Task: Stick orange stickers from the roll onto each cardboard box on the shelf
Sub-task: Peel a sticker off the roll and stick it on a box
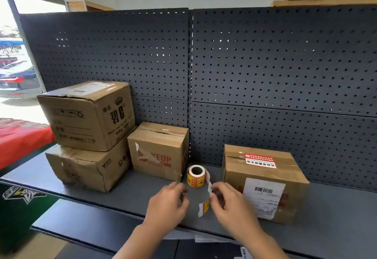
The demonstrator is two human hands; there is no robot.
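A roll of orange stickers (pixel 196 176) stands on the dark shelf (pixel 126 195) between the boxes. Its white backing strip (pixel 204 205) trails toward me, with an orange sticker on its loose end. My right hand (pixel 230 203) pinches that strip partway along. My left hand (pixel 166 205) hovers beside it with curled fingers; blur hides whether they hold anything. Two stacked cardboard boxes (pixel 87 115) (pixel 85 169) stand at left, a smaller box (pixel 159 150) beside them, and another box (pixel 263 183) with labels at right.
A dark pegboard back panel (pixel 265 71) rises behind the shelf. A lower shelf (pixel 85 220) juts out beneath the front edge. A red cloth (pixel 20 136) and a window lie at the left.
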